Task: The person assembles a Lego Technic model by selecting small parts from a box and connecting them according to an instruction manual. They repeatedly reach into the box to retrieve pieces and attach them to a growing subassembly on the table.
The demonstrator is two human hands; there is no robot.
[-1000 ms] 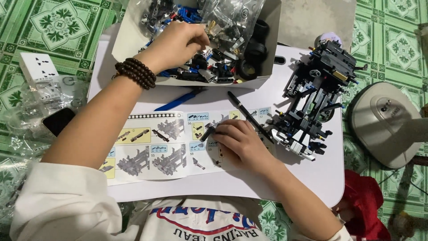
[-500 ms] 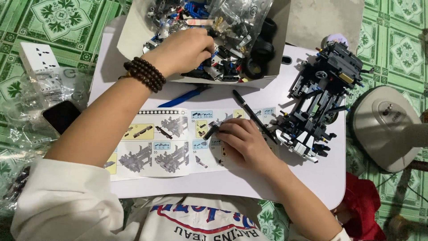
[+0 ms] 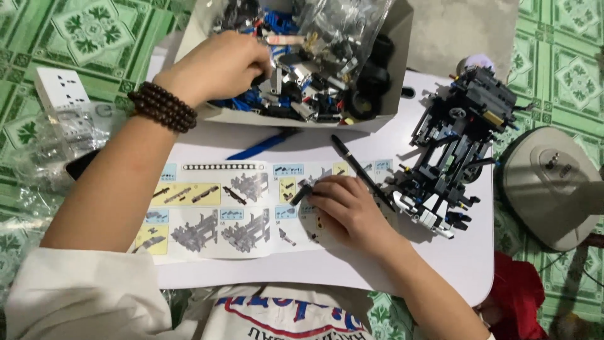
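Left hand (image 3: 217, 66): reaching into the cardboard box (image 3: 402, 38) at 12 o'clock of the tray, fingers curling down among the loose building-block parts (image 3: 314, 94); whether they are pinching a piece cannot be told, as the fingertips are hidden among the parts. A dark beaded bracelet (image 3: 162, 107) is sitting on that wrist.

Right hand (image 3: 346, 204): resting on the right page of the instruction booklet (image 3: 214, 211), fingers narrowly closed and holding a small black block piece (image 3: 301, 194), which is sticking out at 9 o'clock of the hand, just above the page.

Clear plastic bag (image 3: 343, 28): lying over the parts inside the box.

Black pen (image 3: 362, 171): lying diagonally at 12 o'clock of the right hand, touching the booklet's edge.

Blue strip (image 3: 264, 145): lying on the white lap table (image 3: 465, 264) between box and booklet.

Partly built dark model vehicle (image 3: 456, 145): standing at 3 o'clock of the right hand, near the pen's lower end.

Grey round lamp base (image 3: 547, 182): sitting on the green patterned floor (image 3: 82, 25) at 3 o'clock, off the table.

White socket strip (image 3: 61, 88): lying at 9 o'clock, beside crumpled clear bags (image 3: 56, 135).
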